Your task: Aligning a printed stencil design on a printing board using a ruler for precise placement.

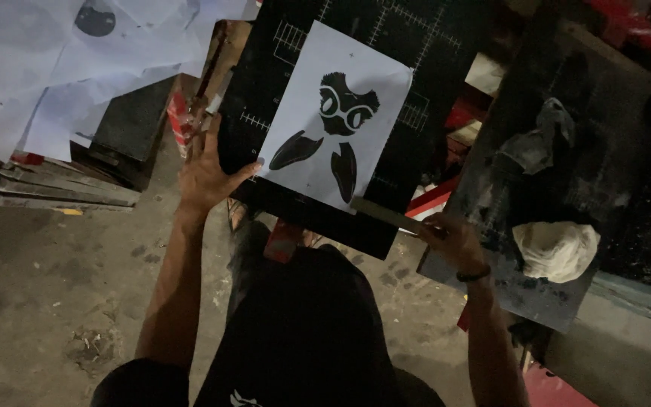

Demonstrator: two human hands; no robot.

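Taking the black board [318, 211] with its white grid marks as my landmark: far to its left lies a loose heap of white sheets [54, 68], overlapping on dark stacked panels. Just at the board's left edge my left hand [206, 173] lies flat and released, fingers spread, the thumb reaching onto the corner of the white paper [340, 113] that rests tilted on the board. The paper carries a black cut-out figure with round eyes and two long dark shapes below. At the board's lower right edge my right hand [453, 240] is clenched around the end of a thin flat strip [386, 215] (a ruler or scraper, I judge), which points back toward the paper's lower corner.

To do this well, I think I should keep the left palm pressing so the sheet cannot creep, and line its edges up against the grid marks.

Right of the board, a grimy grey panel [559, 166] holds a crumpled dark rag [540, 143] and a pale wadded cloth [555, 250].

The light is dim: whether the paper is taped down I cannot tell, my body hides the board's near edge, and the red frame [435, 197] under it is mostly covered.
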